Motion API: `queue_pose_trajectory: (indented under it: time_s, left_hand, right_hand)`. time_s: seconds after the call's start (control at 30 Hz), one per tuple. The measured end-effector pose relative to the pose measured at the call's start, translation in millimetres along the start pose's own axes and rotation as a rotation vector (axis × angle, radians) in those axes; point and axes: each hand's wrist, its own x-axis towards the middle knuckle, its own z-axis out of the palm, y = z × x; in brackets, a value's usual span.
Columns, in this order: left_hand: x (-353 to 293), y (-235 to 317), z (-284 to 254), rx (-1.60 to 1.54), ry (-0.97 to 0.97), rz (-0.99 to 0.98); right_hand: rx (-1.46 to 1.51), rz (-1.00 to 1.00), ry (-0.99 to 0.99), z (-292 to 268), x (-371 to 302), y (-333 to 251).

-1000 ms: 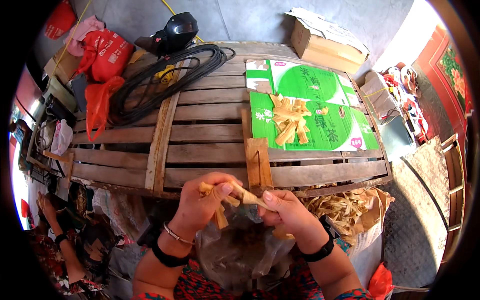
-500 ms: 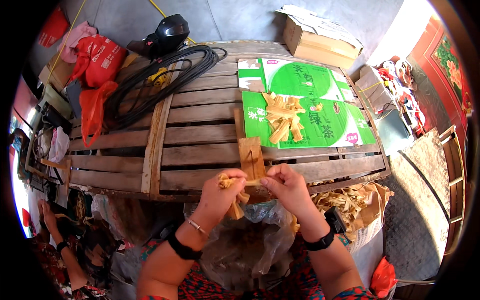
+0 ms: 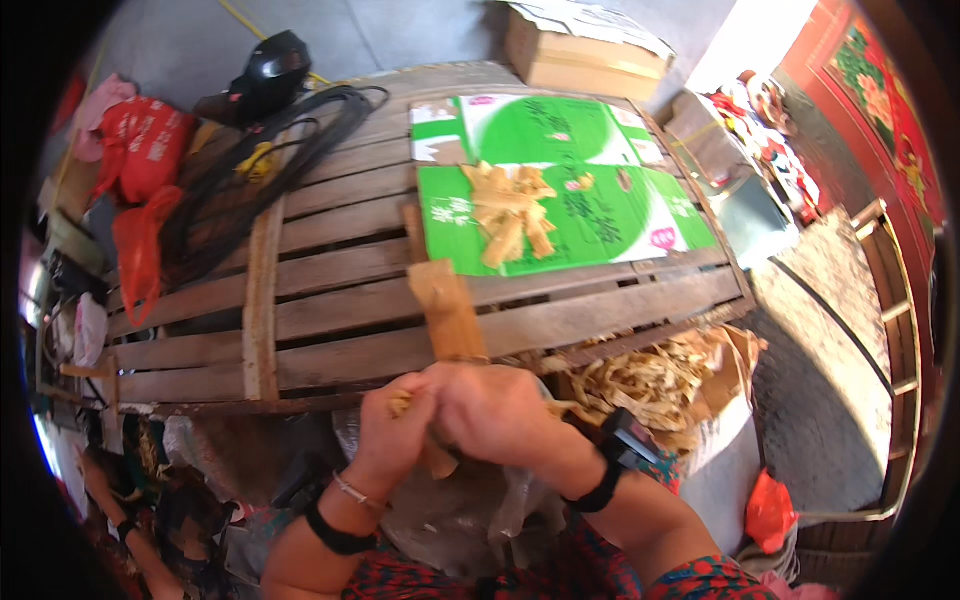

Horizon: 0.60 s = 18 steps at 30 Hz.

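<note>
Fingers of the left hand (image 3: 393,428) curl around a mostly hidden yellowish strip (image 3: 438,462) at the desk's (image 3: 340,312) near edge. Blurred right hand (image 3: 492,408) meets it there, its fingers covered; their grip cannot be told.

Two black wristbands (image 3: 335,531), a thin silvery bracelet (image 3: 356,491) beside the left one, dark clothing (image 3: 712,580) patterned red and teal
</note>
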Motion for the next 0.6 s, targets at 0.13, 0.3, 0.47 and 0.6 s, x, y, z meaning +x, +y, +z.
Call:
queue_pose_trajectory:
  time_s: [0.13, 0.3, 0.47, 0.6]
  left_hand:
    - [-15.9, 10.1, 7.2, 0.022, -0.522, -0.264]
    - [-20.2, 61.8, -11.3, -0.381, -0.970, -0.289]
    - [-5.4, 54.6, -13.1, 0.709, -0.424, 0.610]
    - [-0.9, 45.3, -15.8, 0.825, -0.312, 0.954]
  right_hand:
    - [0.236, -0.183, -0.080, -14.0, -0.1, 0.5]
    - [0.258, 0.043, 0.009, -25.8, -0.7, 6.3]
    - [0.928, 1.021, -0.535, -10.6, -14.0, 13.9]
    - [1.394, 1.214, -0.582, 2.9, -21.4, 8.2]
